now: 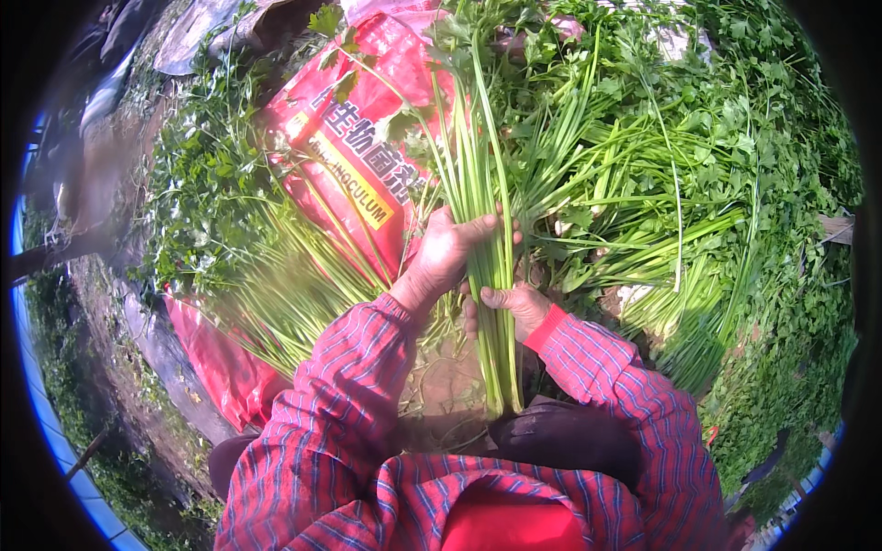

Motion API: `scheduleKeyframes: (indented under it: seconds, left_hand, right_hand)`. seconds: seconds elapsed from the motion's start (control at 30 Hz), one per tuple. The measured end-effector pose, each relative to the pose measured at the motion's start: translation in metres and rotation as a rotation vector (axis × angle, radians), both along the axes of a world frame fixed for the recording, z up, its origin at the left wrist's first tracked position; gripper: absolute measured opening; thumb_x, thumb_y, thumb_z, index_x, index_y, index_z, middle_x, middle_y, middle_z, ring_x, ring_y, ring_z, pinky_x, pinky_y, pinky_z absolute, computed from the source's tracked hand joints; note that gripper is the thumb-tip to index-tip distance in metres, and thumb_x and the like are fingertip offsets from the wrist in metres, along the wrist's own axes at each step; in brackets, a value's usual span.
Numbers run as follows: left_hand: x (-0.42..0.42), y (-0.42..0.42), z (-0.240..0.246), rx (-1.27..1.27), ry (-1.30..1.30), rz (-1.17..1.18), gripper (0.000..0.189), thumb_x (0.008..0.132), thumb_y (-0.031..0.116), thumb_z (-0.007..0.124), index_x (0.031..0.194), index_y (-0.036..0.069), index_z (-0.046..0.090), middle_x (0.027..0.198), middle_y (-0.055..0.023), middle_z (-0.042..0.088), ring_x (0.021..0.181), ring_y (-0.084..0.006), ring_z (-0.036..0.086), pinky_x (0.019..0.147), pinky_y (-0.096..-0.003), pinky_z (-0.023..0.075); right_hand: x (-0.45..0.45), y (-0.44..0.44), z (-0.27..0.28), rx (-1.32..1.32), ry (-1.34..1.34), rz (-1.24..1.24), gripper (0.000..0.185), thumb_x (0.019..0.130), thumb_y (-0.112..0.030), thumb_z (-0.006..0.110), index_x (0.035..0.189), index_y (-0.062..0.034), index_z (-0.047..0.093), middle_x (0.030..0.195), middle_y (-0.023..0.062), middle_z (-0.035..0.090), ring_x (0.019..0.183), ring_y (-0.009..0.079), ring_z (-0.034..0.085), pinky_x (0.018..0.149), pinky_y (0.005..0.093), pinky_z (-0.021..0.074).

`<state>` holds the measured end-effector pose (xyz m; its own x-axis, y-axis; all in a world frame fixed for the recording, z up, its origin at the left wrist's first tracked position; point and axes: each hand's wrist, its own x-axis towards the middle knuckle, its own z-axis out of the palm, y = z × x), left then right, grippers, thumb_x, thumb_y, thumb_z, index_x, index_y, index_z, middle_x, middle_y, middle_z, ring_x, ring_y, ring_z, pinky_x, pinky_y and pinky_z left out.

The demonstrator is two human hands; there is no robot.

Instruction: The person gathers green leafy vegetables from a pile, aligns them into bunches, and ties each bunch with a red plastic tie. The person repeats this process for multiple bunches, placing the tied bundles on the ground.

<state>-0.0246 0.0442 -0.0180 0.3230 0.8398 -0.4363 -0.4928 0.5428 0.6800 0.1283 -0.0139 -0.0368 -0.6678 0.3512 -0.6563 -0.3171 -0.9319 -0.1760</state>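
A bunch of long green celery stalks [490,275] stands nearly upright in front of me, leaves at the top and cut-looking ends by my knee. My left hand [448,244] wraps the bunch around its middle, thumb across the front. Lower down, my right hand [513,306] grips the same stalks from the right side, its thumb over the front. Some fingertips of both hands are hidden behind the stalks. Left of my hands, more celery [296,275] lies spread over a red printed plastic sack [351,158].
Loose celery [620,179] is heaped to the right and beyond the bunch. Another pile of stalks [696,310] lies near my right forearm. Bare soil [444,379] shows between my knees. A red plastic sheet [220,358] and dark ground film [158,351] lie at left.
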Motion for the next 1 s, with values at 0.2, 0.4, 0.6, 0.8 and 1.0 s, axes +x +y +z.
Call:
scheduleKeyframes:
  seconds: [0.2,0.4,0.6,0.8,1.0]
  left_hand:
    - [-0.006,0.001,-0.021,-0.161,-0.117,-0.023,0.032,0.09,0.011,0.058,0.117,-0.004,0.049,0.103,-0.0172,0.064,0.094,-0.0273,0.065,0.08,-0.0416,0.0562]
    - [-0.001,-0.025,0.0,-0.205,0.053,0.181,0.039,0.091,0.02,0.059,0.12,-0.005,0.051,0.108,-0.0157,0.062,0.098,-0.025,0.06,0.087,-0.0387,0.0466]
    - [0.064,-0.058,0.013,-0.321,0.135,0.233,0.036,0.088,0.024,0.065,0.106,-0.004,0.053,0.091,-0.0131,0.057,0.075,-0.0227,0.058,0.062,-0.0383,0.0513]
    - [0.092,-0.023,-0.023,-0.585,0.037,0.47,0.024,0.084,0.003,0.052,0.107,-0.005,0.055,0.096,-0.0167,0.061,0.078,-0.0286,0.062,0.065,-0.0419,0.0517]
    - [0.044,0.022,0.047,-0.36,-0.245,0.337,0.013,0.089,0.008,0.049,0.1,0.004,0.056,0.087,-0.0114,0.061,0.071,-0.0285,0.06,0.061,-0.0403,0.053]
  right_hand:
    - [0.002,0.007,-0.006,0.11,-0.075,0.046,0.032,0.082,-0.013,0.069,0.108,0.0014,0.055,0.08,0.01,0.063,0.072,0.0264,0.065,0.068,0.0387,0.0553]
    - [0.022,0.031,0.011,0.275,-0.423,0.202,0.021,0.083,0.0,0.062,0.104,0.0013,0.058,0.083,0.0136,0.064,0.068,0.0257,0.066,0.061,0.0386,0.0574]
    - [0.033,0.011,0.04,1.219,-1.279,0.804,0.013,0.08,-0.003,0.057,0.091,0.0027,0.061,0.072,0.0207,0.064,0.066,0.0314,0.066,0.06,0.0407,0.0523]
    - [0.059,-0.042,0.103,1.646,-1.623,1.129,0.017,0.078,-0.001,0.048,0.091,0.0077,0.054,0.066,0.021,0.063,0.065,0.036,0.065,0.062,0.0444,0.0518]
    - [0.072,-0.069,0.159,1.775,-1.876,1.121,0.031,0.078,-0.001,0.052,0.107,0.0093,0.051,0.069,0.016,0.062,0.062,0.0293,0.065,0.057,0.0371,0.0526]
